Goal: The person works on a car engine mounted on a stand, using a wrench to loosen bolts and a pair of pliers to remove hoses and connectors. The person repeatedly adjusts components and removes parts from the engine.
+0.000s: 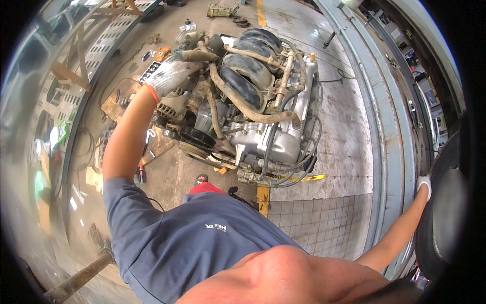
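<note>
My left hand [174, 74], in a white knitted glove with an orange cuff, is closed at a thick, dirty brown hose [198, 54] at the far left of an engine [271, 134]. Its fingertips are partly hidden. The engine has black curved intake runners [243, 86], a silver cover and a long brown pipe across its top. Below my left forearm's wrist sits an alternator [172, 107], with a black pulley [197, 139] nearer to me. Far off to the right, my right hand [424, 186], also white-gloved, is beside a black tire [438, 218]; its fingers are hidden.
A grey-blue steel beam [362, 101] runs along the right. At left stands a perforated metal rack [104, 45]. Loose parts, cardboard and a red-handled tool [142, 174] lie on the floor. A gearbox-like casting [220, 10] rests at the back; a yellow strip [304, 178] lies beside the engine.
</note>
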A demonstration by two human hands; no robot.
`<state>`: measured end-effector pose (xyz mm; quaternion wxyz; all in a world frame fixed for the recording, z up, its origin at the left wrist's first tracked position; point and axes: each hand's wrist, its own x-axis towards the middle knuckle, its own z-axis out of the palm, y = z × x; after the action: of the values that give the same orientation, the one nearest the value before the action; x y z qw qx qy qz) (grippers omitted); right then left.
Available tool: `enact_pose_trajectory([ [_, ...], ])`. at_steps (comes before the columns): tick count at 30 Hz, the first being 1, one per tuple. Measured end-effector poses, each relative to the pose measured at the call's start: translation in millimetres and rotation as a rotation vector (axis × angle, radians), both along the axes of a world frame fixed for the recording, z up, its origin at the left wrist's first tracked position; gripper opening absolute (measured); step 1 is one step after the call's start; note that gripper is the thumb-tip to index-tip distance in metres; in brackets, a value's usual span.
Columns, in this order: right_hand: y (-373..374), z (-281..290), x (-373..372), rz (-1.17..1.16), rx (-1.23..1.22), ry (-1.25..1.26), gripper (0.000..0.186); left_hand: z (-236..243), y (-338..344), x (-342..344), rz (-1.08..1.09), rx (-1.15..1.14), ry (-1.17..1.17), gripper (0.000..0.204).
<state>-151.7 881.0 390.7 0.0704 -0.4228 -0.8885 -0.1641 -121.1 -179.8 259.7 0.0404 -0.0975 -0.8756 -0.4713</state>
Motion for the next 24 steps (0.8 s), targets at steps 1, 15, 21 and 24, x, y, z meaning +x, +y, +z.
enact_pose_trajectory([
  [1,7,10,9,0.009,0.034,-0.001,0.068,-4,-4,-2,-0.009,0.006,-0.016,0.041],
  [15,-131,86,56,0.288,0.317,0.332,0.051,15,-35,-39,-0.306,-0.318,0.323,0.031],
  [21,-267,174,186,0.590,0.152,0.476,0.053,5,-56,-94,-0.619,-0.225,0.124,0.030],
  [24,-382,186,227,0.644,0.067,0.510,0.049,0,-56,-110,-0.760,-0.154,0.098,0.031],
])
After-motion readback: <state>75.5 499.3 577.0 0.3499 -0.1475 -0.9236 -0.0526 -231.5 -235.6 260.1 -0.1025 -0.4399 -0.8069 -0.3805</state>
